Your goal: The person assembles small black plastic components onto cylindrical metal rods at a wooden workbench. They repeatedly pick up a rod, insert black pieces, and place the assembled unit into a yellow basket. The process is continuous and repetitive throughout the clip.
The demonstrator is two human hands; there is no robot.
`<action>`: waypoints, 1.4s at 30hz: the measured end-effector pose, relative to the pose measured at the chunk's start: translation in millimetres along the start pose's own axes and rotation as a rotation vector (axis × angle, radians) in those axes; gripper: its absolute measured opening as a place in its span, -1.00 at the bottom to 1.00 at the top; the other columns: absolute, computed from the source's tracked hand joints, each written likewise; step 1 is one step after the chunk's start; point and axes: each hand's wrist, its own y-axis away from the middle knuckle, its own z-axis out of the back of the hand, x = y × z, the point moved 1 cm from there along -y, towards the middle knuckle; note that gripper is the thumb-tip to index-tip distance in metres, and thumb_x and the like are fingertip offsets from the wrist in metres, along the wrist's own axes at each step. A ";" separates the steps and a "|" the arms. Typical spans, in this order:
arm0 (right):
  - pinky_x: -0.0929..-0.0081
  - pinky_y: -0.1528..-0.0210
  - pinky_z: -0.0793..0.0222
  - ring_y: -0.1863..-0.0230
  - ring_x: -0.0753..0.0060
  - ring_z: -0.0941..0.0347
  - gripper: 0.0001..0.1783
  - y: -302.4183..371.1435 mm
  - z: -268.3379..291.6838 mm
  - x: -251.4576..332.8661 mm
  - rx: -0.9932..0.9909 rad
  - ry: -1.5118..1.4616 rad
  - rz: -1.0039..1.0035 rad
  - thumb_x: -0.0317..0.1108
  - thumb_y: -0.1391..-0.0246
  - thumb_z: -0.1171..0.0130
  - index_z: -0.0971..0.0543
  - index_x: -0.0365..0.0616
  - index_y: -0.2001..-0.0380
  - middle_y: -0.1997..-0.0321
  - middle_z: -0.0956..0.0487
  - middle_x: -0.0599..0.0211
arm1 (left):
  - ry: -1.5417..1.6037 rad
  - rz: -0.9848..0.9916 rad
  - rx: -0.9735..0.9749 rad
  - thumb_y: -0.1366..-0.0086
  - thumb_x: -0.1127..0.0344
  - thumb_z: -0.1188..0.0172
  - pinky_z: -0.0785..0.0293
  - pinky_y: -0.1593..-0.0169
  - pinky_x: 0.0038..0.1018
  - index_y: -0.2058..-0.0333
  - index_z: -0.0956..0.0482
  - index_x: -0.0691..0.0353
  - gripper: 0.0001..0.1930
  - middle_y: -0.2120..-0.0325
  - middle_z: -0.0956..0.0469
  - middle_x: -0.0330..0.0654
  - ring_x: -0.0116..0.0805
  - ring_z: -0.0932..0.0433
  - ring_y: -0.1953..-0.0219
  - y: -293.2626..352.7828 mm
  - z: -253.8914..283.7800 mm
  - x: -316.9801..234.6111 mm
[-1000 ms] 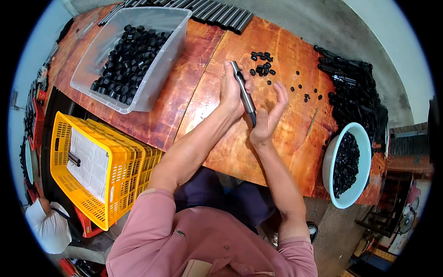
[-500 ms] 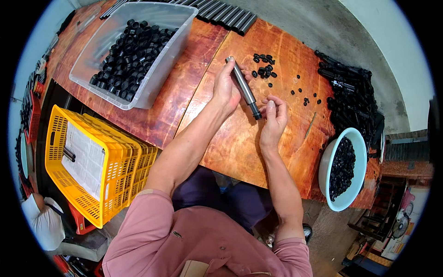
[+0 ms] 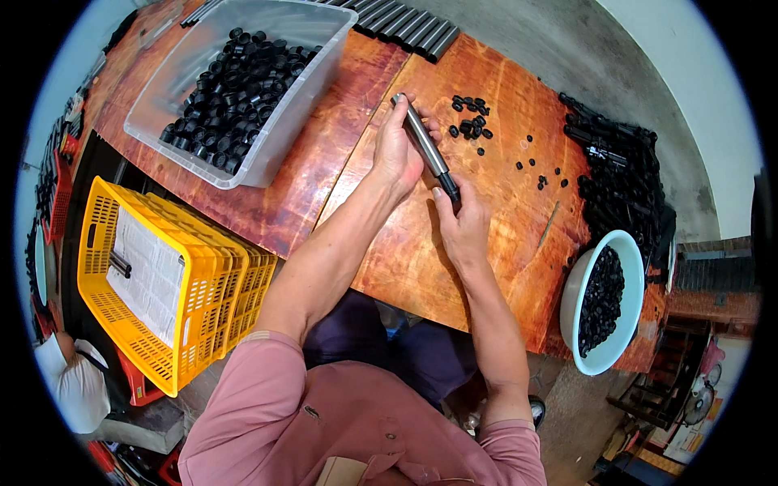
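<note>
My left hand grips a grey metal tube held slanted above the wooden table. My right hand pinches a small black cap at the tube's lower end. Just beyond the tube lies a loose cluster of small black caps, with a few more scattered to the right.
A clear plastic bin of black caps sits far left. Grey tubes lie along the far edge, a dark pile of capped tubes at right, a white bowl of black pieces near right. A yellow crate stands left, another person beside it.
Both hands have lowered toward the table; the tube now tilts more, and my right hand has shifted from beside the tube to its lower end.
</note>
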 end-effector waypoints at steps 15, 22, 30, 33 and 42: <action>0.38 0.30 -0.41 0.36 0.28 -0.47 -0.67 3.3 2.8 6.5 -0.144 -0.115 0.164 -0.32 -0.15 -0.23 -0.50 -0.26 0.08 0.30 -0.53 0.14 | -0.019 0.004 0.011 -0.49 -0.14 0.06 -0.32 0.50 -0.52 0.15 -0.34 0.08 -0.62 0.51 -0.38 -0.25 -0.45 -0.34 0.54 -5.3 8.9 4.0; 0.41 -0.05 -0.31 0.02 0.40 -0.41 -0.46 -7.8 -1.8 -9.2 -0.314 -0.757 0.041 0.05 -0.41 0.15 -0.44 -0.27 -0.02 0.03 -0.47 0.24 | -0.132 0.177 -0.002 -0.51 -0.18 0.16 -0.29 0.55 -0.50 0.18 -0.30 0.05 -0.60 0.56 -0.36 -0.29 -0.44 -0.34 0.61 23.9 -9.3 29.6; 0.37 -0.05 -0.29 0.06 0.38 -0.42 -0.47 -8.1 -10.4 -24.9 -0.363 -0.861 -0.036 0.04 -0.42 0.19 -0.45 -0.27 0.04 0.08 -0.50 0.22 | -0.265 0.056 -0.063 -0.54 -0.08 0.17 -0.25 0.63 -0.52 0.21 -0.28 0.10 -0.65 0.57 -0.36 -0.27 -0.46 -0.32 0.67 29.9 -13.7 43.3; 0.37 -0.04 -0.29 0.07 0.38 -0.42 -0.47 -8.9 -12.1 -27.7 -0.365 -0.863 -0.025 0.04 -0.42 0.20 -0.45 -0.28 0.03 0.08 -0.50 0.21 | -0.264 0.057 -0.042 -0.53 -0.04 0.12 -0.25 0.65 -0.53 0.21 -0.28 0.11 -0.67 0.56 -0.36 -0.27 -0.47 -0.32 0.69 29.6 -11.6 47.2; 0.37 -0.04 -0.29 0.09 0.39 -0.40 -0.46 -11.3 -12.7 -28.5 -0.390 -0.879 -0.053 0.04 -0.44 0.25 -0.44 -0.28 0.03 0.09 -0.46 0.21 | -0.363 0.081 -0.076 -0.52 -0.06 0.10 -0.27 0.63 -0.59 0.14 -0.29 0.13 -0.65 0.52 -0.38 -0.27 -0.54 -0.34 0.65 41.1 -16.9 54.8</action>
